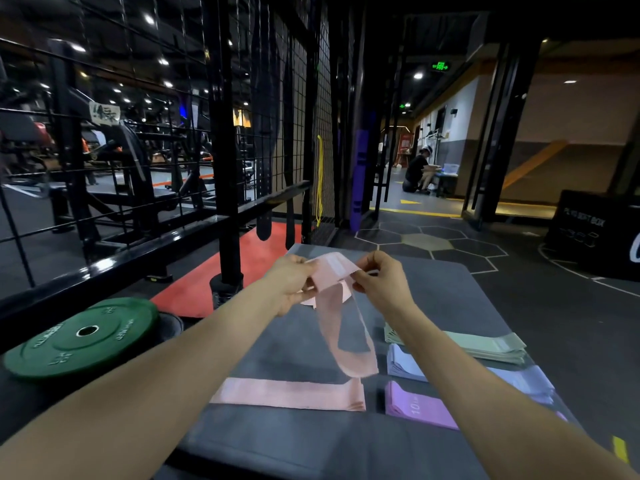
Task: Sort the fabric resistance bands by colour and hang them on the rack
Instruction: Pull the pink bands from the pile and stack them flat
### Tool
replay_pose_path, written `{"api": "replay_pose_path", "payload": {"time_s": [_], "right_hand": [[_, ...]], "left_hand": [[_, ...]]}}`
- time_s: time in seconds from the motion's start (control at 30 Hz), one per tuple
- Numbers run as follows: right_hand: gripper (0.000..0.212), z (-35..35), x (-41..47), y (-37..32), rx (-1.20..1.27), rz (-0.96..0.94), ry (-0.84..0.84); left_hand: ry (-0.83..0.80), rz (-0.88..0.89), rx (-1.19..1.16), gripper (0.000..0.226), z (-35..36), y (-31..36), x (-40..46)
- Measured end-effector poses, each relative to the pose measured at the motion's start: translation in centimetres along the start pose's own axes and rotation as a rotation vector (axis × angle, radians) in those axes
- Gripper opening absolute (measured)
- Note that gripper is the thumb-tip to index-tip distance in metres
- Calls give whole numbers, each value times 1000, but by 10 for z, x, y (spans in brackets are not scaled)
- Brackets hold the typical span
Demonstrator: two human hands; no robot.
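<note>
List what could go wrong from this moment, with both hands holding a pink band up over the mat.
1. The held pink band hangs low; its loop could brush the flat pink stack beneath and disturb it.
2. The left hand and right hand pinch only its top edge, so it might slip.
3. The right forearm crosses the green stack and could nudge it.

I am seeing my left hand [291,284] and right hand [382,278] pinching a pale pink fabric loop band [341,323] that is dangling over a grey padded mat [277,351] beside green [485,346], lilac [519,377] and purple [420,407] band stacks.
</note>
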State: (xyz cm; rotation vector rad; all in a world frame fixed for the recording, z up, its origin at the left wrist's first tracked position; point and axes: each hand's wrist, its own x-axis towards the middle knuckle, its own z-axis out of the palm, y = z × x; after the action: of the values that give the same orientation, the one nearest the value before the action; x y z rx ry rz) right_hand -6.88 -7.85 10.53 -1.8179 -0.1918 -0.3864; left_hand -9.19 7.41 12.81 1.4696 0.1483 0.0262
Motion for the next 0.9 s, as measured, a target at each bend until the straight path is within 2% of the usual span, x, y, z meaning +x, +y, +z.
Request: {"api": "replay_pose_path", "payload": {"time_s": [0.1,0.13,0.27,0.3,0.43,0.53,0.63,0.77,0.9], "right_hand": [[24,-3,-3,0,-80,-38,-63],[27,-4,-5,-1,-100,-53,-106],[34,-8,-13,0,-105,-30,-423],[34,-7,-14,1,-109,-30,-457],[8,3,-14,-8,91,-42,-363],[11,16,-14,-13,154,-15,-419],[3,29,-15,-14,197,-18,-484],[14,36,-18,-10,222,5,-555],[22,31,-19,2,53,19,-551]], "left_hand": [[2,54,76,1,-3,7,1],[2,74,111,6,-4,9,1],[23,160,238,16,-11,13,3],[21,172,254,16,-12,13,3],[-17,193,304,16,-18,16,-2],[-55,221,310,11,-22,19,-6],[-57,249,291,7,-29,23,-7],[31,311,298,11,-44,24,-5],[166,326,317,14,-62,16,3]]}}
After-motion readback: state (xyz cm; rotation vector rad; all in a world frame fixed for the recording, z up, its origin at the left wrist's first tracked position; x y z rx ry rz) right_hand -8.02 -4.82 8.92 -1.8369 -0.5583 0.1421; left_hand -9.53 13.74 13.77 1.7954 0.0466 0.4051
